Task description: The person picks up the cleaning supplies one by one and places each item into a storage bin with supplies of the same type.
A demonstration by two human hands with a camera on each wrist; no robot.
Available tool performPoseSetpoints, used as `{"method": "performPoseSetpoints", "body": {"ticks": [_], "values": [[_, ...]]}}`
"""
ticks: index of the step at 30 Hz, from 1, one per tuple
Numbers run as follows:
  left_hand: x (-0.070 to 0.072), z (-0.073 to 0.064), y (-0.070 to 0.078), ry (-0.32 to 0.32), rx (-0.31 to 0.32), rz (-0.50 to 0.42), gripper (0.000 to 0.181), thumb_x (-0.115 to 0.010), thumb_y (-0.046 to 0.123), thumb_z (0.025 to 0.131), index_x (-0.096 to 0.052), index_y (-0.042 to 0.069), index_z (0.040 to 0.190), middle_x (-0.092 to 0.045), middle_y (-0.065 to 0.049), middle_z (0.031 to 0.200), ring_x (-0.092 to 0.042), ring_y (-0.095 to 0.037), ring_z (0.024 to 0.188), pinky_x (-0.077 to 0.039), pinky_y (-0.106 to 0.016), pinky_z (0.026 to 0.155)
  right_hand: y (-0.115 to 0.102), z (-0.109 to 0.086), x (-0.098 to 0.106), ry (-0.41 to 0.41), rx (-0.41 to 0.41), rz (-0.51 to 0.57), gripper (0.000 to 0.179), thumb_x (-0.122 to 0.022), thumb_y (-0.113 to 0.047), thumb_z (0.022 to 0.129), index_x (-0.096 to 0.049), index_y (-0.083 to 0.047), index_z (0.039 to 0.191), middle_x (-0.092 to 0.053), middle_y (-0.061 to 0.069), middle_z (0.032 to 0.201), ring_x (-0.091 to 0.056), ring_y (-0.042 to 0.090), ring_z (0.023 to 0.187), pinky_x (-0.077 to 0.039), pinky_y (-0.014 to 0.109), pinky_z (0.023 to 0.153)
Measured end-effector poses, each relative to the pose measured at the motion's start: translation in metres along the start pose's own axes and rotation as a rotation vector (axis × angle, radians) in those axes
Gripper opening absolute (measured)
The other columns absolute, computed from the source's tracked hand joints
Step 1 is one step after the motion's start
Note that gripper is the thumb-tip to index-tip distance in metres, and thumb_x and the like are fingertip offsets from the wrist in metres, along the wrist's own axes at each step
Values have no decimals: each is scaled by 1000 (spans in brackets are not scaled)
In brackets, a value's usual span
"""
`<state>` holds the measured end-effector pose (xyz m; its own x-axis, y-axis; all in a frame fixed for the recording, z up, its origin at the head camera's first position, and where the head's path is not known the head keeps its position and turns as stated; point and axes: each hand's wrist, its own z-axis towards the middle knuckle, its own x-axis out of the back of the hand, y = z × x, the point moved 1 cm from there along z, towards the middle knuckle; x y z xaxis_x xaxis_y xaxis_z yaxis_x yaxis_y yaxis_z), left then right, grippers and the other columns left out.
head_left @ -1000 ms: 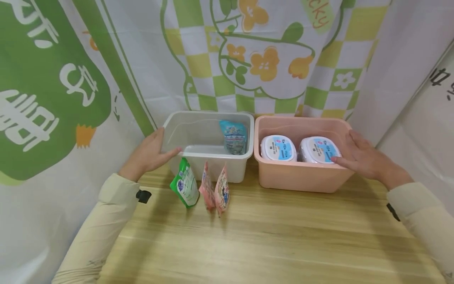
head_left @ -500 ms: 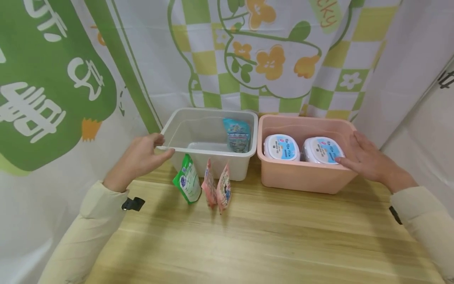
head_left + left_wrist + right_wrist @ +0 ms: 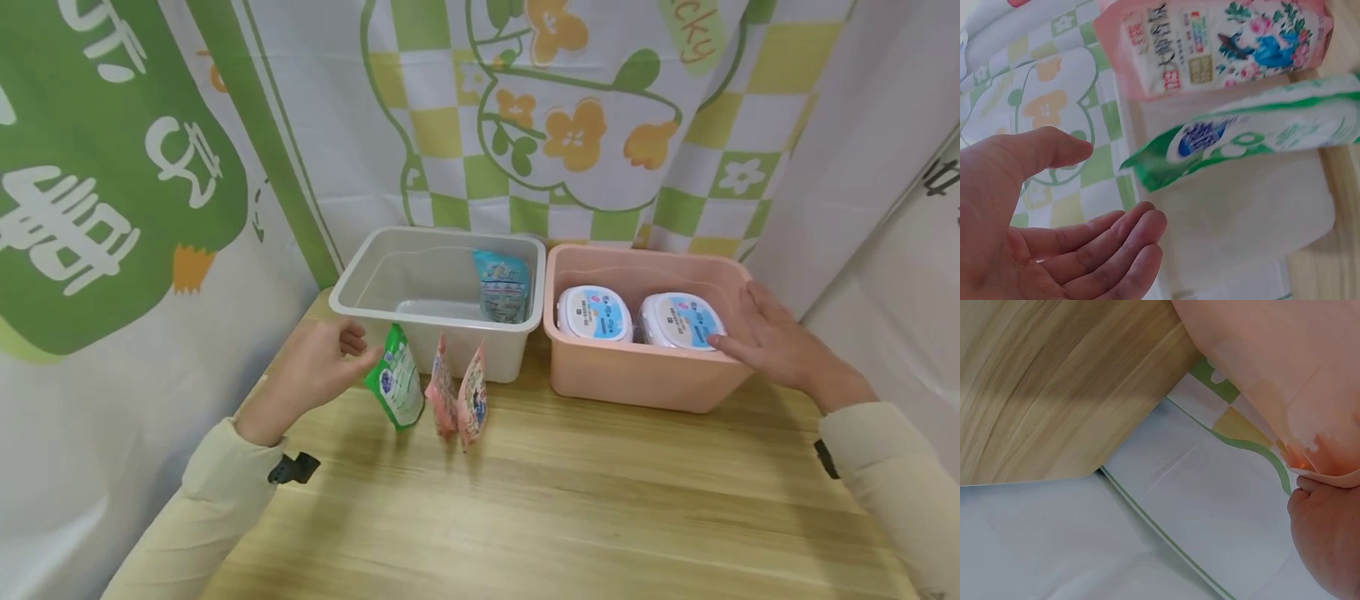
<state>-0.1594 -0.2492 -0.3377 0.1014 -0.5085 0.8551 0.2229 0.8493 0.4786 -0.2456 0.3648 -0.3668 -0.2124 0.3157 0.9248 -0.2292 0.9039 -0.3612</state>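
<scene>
In the head view my left hand is beside a green and white pouch, its fingers loosely bent. The left wrist view shows a gap between thumb and fingers, apart from the pouch's green corner. Two pink pouches stand to its right, in front of the grey bin. My right hand rests on the right end of the pink bin, thumb over the front rim, fingers fairly straight along the side. Only part of that hand shows in the right wrist view.
A blue pouch leans inside the grey bin at its right end. Two white lidded tubs sit in the pink bin. Both bins stand side by side on a wooden table, against a patterned cloth.
My left hand has left the grey bin's left rim and come down and forward to the green and white pouch. My right hand stays on the pink bin.
</scene>
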Motion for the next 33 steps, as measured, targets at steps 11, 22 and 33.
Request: {"method": "performPoseSetpoints", "body": {"ticks": [11,22,33], "values": [[-32,-4,-5,39,11,-1,29,-75,26,95,-72,-3,100,-80,-17,93,-79,-30,85,-63,-48,77,1,-1,-2,12,5,12,108,-48,-63,105,17,1,163,30,16,173,22,46,161,0,77,124],[-55,-9,-17,143,7,-37,17,-73,16,93,-73,-1,97,-80,-18,89,-78,-32,81,-63,-46,70,2,1,-4,26,10,38,107,-50,-61,105,16,-1,164,30,15,173,22,46,161,2,77,124],[-70,-4,-19,243,9,-61,12,-73,11,90,-75,-1,92,-79,-15,82,-73,-26,72,-58,-39,66,5,0,-4,38,10,26,106,-49,-59,106,16,1,164,29,17,173,21,47,161,3,75,125]]}}
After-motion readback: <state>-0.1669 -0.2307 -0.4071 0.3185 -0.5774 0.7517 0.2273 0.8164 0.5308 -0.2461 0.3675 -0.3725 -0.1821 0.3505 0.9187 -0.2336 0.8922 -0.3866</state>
